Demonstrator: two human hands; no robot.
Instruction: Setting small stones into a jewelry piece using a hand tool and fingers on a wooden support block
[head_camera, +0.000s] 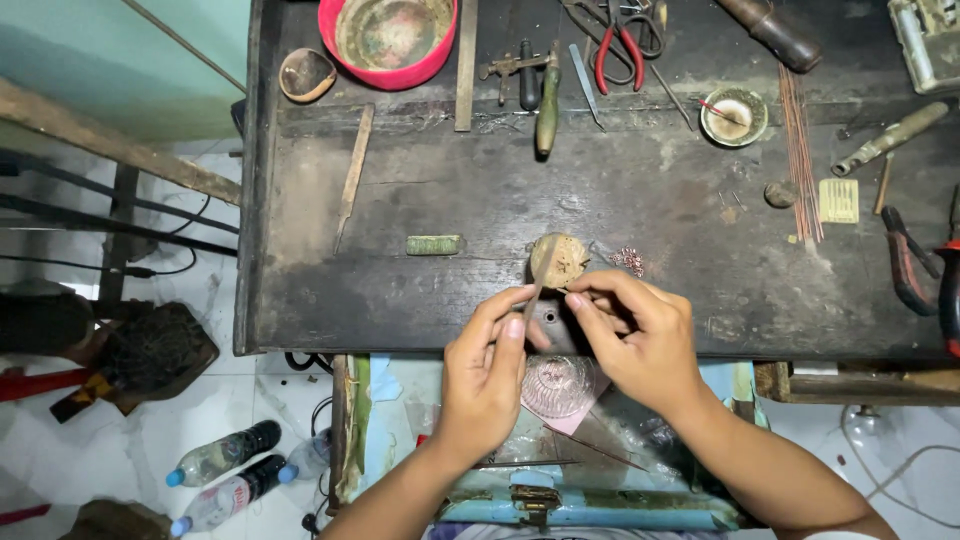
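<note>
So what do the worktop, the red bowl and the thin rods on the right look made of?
Worktop: dark, worn wood, judging by its plank seams and scuffed matt surface. Red bowl: probably plastic, with a smooth, evenly bright rim and a grimy inside. Thin rods: reddish-brown, possibly copper wire, though too fine to be sure.

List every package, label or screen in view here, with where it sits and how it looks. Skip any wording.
Two plastic bottles: lying on the white floor at lower left, clear, blue caps, wrapped with pale labels.
Small card: on the dark workbench at right, beside a bundle of thin copper rods; square, pale yellow, ruled with lines.
Screens and signs: none in view.
</note>
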